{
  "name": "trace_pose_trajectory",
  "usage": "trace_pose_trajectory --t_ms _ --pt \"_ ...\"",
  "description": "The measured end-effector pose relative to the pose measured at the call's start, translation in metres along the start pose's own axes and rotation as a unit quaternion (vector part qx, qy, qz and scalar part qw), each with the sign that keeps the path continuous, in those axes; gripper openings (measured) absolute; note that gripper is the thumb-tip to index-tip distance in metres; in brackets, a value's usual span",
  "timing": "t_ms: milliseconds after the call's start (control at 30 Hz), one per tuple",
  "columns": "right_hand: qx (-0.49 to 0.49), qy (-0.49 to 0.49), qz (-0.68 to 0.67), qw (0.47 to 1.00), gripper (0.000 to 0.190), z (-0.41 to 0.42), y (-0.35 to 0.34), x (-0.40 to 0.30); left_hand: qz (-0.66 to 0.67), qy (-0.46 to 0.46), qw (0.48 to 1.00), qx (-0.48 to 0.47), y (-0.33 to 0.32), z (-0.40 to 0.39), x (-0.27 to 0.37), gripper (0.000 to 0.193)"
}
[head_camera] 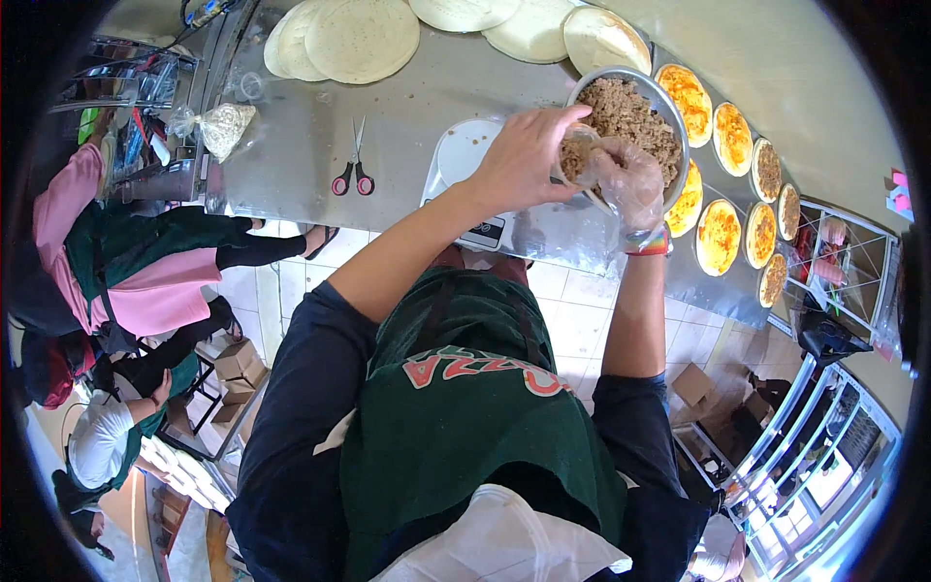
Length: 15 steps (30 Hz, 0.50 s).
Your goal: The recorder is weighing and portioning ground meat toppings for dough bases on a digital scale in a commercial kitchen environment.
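My bare left hand (525, 156) holds a small clear plastic cup (578, 156) tilted over the edge of a metal bowl (682, 131). Crumbled brown ground meat (629, 116) fills much of that bowl, and some of it is in the cup. At the cup's mouth is my right hand (634, 178), in a clear plastic glove, its fingers bunched together. Whether they pinch meat or grip the cup's rim is hidden. Left of the bowl, a white kitchen scale (462, 149) with a few crumbs on it lies partly under my left forearm.
Scissors (356, 164) and a knotted bag (227, 129) lie on the steel table (305, 145). Plain round crusts (364, 40) line its far edge. Several topped pizzas (718, 236) lie to the right. Two people in aprons (102, 247) are at the left.
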State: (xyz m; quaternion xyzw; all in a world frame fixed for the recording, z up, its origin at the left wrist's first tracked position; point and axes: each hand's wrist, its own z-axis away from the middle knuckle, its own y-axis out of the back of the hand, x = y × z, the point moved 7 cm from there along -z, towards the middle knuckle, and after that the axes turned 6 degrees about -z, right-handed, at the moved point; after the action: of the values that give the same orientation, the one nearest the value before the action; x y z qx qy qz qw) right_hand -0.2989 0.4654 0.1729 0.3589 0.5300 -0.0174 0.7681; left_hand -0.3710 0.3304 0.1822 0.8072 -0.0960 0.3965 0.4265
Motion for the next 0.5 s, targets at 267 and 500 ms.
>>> trace_pose_trajectory --t_ms 267,500 --pt "0.081 -0.027 -0.024 0.996 0.02 -0.031 0.074 0.046 -0.019 0.115 0.992 0.045 0.021 0.042 -0.094 0.085" --pt "0.084 -0.065 -0.023 0.994 0.023 -0.036 0.099 0.079 -0.2 0.203 0.957 -0.054 -0.002 0.088 -0.135 0.098"
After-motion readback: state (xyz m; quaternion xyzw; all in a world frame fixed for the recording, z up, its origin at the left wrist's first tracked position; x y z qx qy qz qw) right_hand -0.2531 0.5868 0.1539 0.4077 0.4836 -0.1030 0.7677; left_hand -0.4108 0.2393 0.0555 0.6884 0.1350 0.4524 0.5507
